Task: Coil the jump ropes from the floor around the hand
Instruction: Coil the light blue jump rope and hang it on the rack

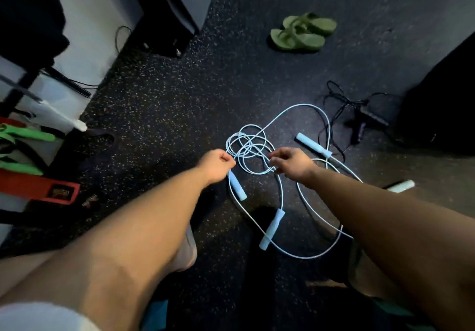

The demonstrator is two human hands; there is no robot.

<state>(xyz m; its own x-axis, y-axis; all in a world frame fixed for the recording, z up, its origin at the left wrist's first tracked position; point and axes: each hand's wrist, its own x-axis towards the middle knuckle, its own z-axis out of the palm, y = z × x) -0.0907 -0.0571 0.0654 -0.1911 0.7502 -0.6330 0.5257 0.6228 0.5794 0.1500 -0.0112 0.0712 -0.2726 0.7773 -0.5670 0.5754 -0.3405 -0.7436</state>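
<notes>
Light blue jump ropes (pixel 257 148) lie tangled in loops on the dark speckled floor. My left hand (pixel 217 164) is closed on the cord just above one blue handle (pixel 237 185), which hangs below my fist. My right hand (pixel 291 162) pinches a strand of the tangle between thumb and fingers. A second handle (pixel 272 229) rests on the floor between my arms. A third handle (pixel 313 145) lies right of my right hand, and a fourth (pixel 401 186) pokes out beyond my right forearm.
A black jump rope with dark handles (pixel 359 122) lies at the right near a black object (pixel 442 104). Green sandals (pixel 303 32) sit farther away. Green and red straps (pixel 28 161) hang from a rack at the left. My foot (pixel 186 251) is below my left forearm.
</notes>
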